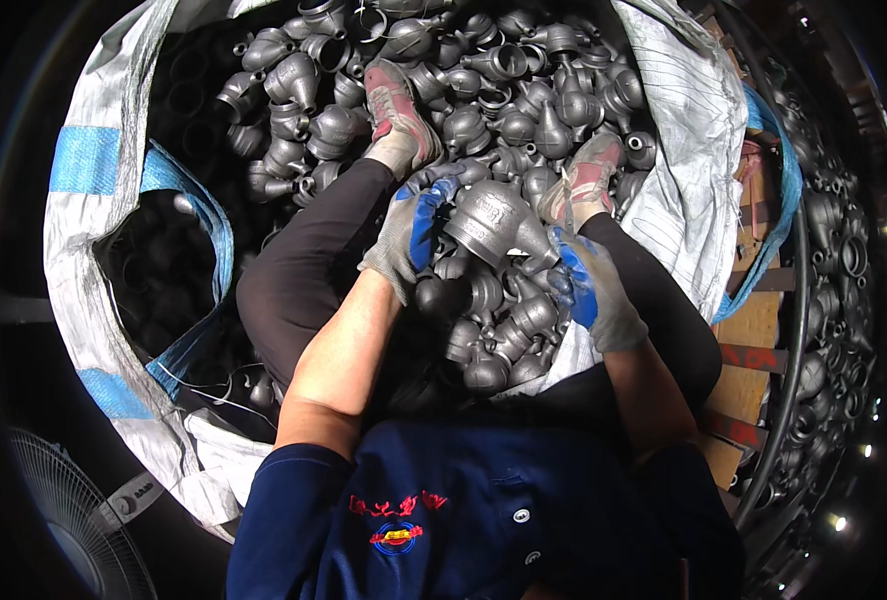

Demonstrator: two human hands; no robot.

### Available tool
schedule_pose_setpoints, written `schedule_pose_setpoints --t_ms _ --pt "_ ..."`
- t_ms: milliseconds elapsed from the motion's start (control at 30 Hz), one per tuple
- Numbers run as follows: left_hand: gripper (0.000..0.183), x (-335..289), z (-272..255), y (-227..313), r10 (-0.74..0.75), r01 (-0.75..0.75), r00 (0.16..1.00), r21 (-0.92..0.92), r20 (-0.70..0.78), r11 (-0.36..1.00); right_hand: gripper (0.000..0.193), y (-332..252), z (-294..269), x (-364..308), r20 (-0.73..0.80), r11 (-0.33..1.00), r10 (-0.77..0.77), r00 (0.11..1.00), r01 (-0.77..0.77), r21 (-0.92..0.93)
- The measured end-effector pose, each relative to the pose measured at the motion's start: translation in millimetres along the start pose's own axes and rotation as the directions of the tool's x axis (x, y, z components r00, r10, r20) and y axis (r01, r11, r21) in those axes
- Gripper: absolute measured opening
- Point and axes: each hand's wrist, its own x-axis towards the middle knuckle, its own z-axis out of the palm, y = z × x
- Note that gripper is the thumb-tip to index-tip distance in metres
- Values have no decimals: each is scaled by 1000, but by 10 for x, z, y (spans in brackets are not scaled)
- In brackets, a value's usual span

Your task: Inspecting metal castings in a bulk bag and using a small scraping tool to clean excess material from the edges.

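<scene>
Gloved hands meet at centre frame over one grey metal pipe fitting (pixel 493 222), a bell-shaped reducer with a wide mouth and a narrower neck. Left hand (pixel 410 232), in a grey glove with blue palm coating, is closed on the fitting's left side near the wide end. Right hand (pixel 588 290), same kind of glove, grips it from the lower right by the neck. Fitting is lifted a little above the heap, tilted, wide end toward upper left.

Heap of similar dark fittings (pixel 483 80) fills a large white woven bulk bag (pixel 678 110) with blue bands; it spreads from upper centre down to the person's lap. More fittings (pixel 503 330) lie just below the held one, between the knees.

Person sits inside the bag, legs in black trousers (pixel 298 270) stretched toward the top of frame. Pink-and-grey shoes rest on the heap: one (pixel 398 105) at upper centre, the other (pixel 588 170) right of it.

Wooden pallet slats (pixel 748 350) show at right edge. Fan grille (pixel 73 530) sits at lower left. Further fittings (pixel 833 250) are stacked in shadow at far right.
</scene>
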Motion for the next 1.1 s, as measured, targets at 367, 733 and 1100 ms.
schedule_pose_setpoints --t_ms 367,733,1100 --pt "28 -28 -35 -36 -6 8 999 -66 33 998 17 87 -121 21 131 992 56 990 -71 107" --pt "32 -1 48 -125 -289 330 943 -567 165 755 20 -3 39 -66 110 999 -24 994 28 -36" --pt "26 -89 186 -41 -110 131 991 -430 75 893 29 -288 -24 -177 87 766 -514 854 502 -402"
